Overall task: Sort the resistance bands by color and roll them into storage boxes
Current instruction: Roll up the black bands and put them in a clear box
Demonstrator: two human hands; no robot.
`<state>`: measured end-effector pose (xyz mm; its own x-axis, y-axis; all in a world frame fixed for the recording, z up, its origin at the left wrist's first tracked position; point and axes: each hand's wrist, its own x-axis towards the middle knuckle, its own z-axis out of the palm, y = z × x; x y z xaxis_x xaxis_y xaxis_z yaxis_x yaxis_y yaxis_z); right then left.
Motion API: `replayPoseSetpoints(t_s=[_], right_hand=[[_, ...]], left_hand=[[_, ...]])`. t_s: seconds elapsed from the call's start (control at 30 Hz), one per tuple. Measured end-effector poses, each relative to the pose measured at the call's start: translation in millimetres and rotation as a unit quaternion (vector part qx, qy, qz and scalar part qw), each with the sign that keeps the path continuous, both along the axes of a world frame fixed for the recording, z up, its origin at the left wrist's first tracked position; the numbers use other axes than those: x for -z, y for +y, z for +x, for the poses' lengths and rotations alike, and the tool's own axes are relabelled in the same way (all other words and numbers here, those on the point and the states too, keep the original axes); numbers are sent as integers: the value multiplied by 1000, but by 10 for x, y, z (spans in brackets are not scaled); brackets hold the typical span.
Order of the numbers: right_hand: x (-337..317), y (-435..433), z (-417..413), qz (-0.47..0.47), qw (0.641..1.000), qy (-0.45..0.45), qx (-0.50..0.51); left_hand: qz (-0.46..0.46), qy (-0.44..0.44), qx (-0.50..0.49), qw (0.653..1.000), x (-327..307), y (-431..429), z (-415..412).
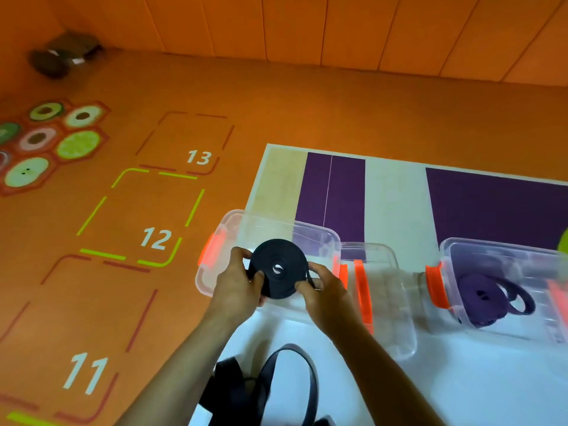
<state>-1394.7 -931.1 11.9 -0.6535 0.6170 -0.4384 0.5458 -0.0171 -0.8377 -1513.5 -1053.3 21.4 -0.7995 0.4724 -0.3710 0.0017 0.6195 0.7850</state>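
A black resistance band rolled into a flat coil is held between both hands over a clear storage box with orange latches. My left hand grips the coil's left edge, thumb on its face. My right hand pinches its right edge. To the right, a second clear box holds a rolled purple band. Loose black bands lie on the mat near my arms.
A clear lid with orange clips lies between the two boxes. The boxes stand on a white and purple mat on an orange floor with numbered squares. A dark object sits by the far wall. A green thing shows at the right edge.
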Motion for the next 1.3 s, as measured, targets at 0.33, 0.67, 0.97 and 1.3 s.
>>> replayPoseSetpoints(t_s=[0.33, 0.67, 0.97, 1.3], right_hand=[[465, 186, -653, -119, 978, -173, -14], [838, 160, -809, -105, 961, -252, -42], [999, 97, -873, -70, 951, -293, -69], [708, 51, -798, 85, 957, -243, -135]], left_hand=[[-101, -138, 14, 985, 666, 205, -560], [-237, -197, 66, 949, 912, 508, -750], [-310, -144, 147, 928, 1061, 552, -701], [-287, 37, 289, 913, 664, 387, -553]])
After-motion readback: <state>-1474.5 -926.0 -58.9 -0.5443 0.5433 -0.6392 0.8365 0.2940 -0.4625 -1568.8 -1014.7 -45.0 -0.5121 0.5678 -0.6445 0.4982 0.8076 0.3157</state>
